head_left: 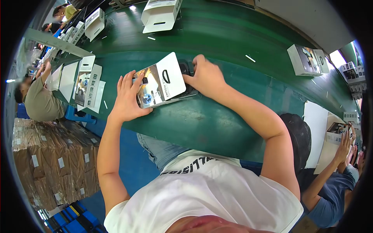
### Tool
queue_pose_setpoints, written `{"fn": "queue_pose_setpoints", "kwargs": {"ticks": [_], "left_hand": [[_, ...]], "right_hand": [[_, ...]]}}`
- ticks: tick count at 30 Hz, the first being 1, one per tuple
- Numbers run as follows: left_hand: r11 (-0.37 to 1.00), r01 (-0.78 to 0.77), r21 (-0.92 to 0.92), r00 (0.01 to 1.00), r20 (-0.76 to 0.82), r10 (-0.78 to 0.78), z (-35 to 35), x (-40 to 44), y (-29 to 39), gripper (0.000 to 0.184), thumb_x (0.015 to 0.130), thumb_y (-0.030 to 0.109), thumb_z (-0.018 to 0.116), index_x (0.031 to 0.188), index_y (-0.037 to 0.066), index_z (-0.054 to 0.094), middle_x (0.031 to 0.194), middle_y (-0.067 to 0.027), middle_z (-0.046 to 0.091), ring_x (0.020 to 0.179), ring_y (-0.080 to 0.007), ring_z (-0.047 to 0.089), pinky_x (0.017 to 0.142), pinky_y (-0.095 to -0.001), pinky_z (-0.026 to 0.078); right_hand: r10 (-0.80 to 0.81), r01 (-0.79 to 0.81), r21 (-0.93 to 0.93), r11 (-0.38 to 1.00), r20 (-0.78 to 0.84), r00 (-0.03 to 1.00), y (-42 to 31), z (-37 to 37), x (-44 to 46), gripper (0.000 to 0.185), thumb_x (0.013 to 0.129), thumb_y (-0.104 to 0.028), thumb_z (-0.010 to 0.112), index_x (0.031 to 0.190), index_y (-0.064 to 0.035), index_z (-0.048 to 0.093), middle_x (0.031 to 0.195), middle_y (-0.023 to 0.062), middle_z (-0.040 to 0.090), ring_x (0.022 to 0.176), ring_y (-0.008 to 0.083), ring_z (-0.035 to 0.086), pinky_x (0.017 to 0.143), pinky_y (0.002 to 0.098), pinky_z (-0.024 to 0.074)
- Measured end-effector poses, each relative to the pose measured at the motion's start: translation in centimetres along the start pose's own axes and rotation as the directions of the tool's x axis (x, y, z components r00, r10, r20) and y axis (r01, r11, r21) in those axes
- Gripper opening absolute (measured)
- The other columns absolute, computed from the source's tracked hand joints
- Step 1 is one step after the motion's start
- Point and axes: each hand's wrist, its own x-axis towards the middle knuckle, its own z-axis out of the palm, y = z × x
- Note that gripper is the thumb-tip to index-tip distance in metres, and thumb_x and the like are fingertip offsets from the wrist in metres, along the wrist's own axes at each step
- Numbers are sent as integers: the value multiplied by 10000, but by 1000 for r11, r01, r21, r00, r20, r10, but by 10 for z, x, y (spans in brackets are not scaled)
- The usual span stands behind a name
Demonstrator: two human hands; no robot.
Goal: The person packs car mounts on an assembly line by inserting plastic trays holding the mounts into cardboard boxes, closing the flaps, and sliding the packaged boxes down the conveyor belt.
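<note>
A printed white box (152,89) lies on the green table (175,120), its end flap (171,74) folded open toward the right. My left hand (129,95) is wrapped round the box's left end, fingers on the far side and thumb on the near side. At the open end sits a black tray-like insert (189,79), partly inside the box and partly hidden by the flap. My right hand (206,77) grips the right edge of that insert, thumb at its near side and fingers curled at its far corner.
Another printed box (86,83) lies at the left. Open boxes (161,17) (94,24) stand on the green belt (233,35), with a further box (305,60) at right. Co-workers sit left (42,97) and right (334,190). Wrapped cartons (54,159) stand lower left.
</note>
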Motion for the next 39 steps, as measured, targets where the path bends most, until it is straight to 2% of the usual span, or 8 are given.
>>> {"fn": "queue_pose_setpoints", "kwargs": {"ticks": [9, 15, 18, 21, 30, 33, 35, 39], "left_hand": [[1000, 1, -3, 1000, 18, -1, 9, 9, -7, 1234, 598, 441, 926, 1662, 86, 412, 1656, -291, 359, 1586, -471, 309, 1345, -624, 133], [1000, 1, 15, 1000, 20, -2, 11, 10, -7, 1242, 597, 452, 924, 1662, 81, 402, 1649, -303, 356, 1585, -482, 297, 1340, -627, 135], [1000, 2, 26, 999, 50, -3, 11, 14, -7, 1238, 600, 451, 920, 1661, 81, 400, 1648, -304, 356, 1589, -478, 291, 1339, -629, 137], [1000, -16, 18, 998, 54, 15, 11, 18, -11, 1247, 593, 444, 926, 1663, 79, 400, 1657, -299, 350, 1592, -475, 290, 1341, -622, 141], [1000, -23, -9, 998, 66, 23, 19, 31, -2, 1271, 592, 429, 943, 1675, 68, 385, 1659, -298, 353, 1594, -469, 296, 1344, -613, 141], [999, -44, -10, 997, 58, 45, 19, 43, -5, 1261, 616, 456, 944, 1675, 67, 381, 1661, -305, 347, 1595, -475, 294, 1339, -629, 143], [1000, -19, -9, 998, 51, 20, 23, 46, 6, 1256, 625, 464, 943, 1674, 66, 379, 1662, -312, 346, 1596, -480, 292, 1336, -637, 143], [989, -89, -119, 993, -86, 79, 40, 84, 42, 1166, 673, 506, 933, 1627, 53, 441, 1663, -350, 341, 1597, -500, 295, 1313, -693, 156]], "right_hand": [[104, -116, 808, 578, 68, 992, 34, 57, 24, 348, 1036, -272, 753, 1206, 28, 795, 1004, 145, 823, 835, 150, 716, 791, 343, 579], [-331, 330, 122, 936, -18, 944, 36, 23, 19, 230, 1044, -200, 685, 1086, -7, 803, 1052, 233, 791, 849, 333, 762, 798, 414, 585], [-138, 73, 370, 926, 153, 979, 14, 24, 23, 193, 1014, -164, 678, 1029, -14, 798, 1045, 243, 775, 917, 439, 742, 824, 441, 594], [-465, 420, 432, 798, -3, 885, 24, 67, 28, 214, 945, -86, 718, 1138, -13, 773, 1085, 256, 775, 1006, 456, 749, 885, 456, 599], [-539, 328, 586, 741, 226, 812, 52, 82, 46, 522, 921, -1, 744, 1436, -27, 665, 1439, 210, 701, 1361, 349, 646, 1175, 427, 500], [-299, 109, 408, 907, 439, 847, 38, 26, 62, 471, 997, -134, 728, 1443, 3, 669, 1408, 192, 725, 1300, 310, 689, 1140, 428, 530], [-127, -457, 745, 486, 577, 807, 61, -10, 69, 438, 1022, -208, 736, 1390, 27, 702, 1350, 161, 754, 1254, 259, 717, 1101, 415, 555], [150, -437, 701, 563, 434, 888, 52, -52, 56, 432, 1019, -305, 759, 1286, 35, 748, 1219, 129, 789, 1075, 189, 750, 961, 363, 594]]}}
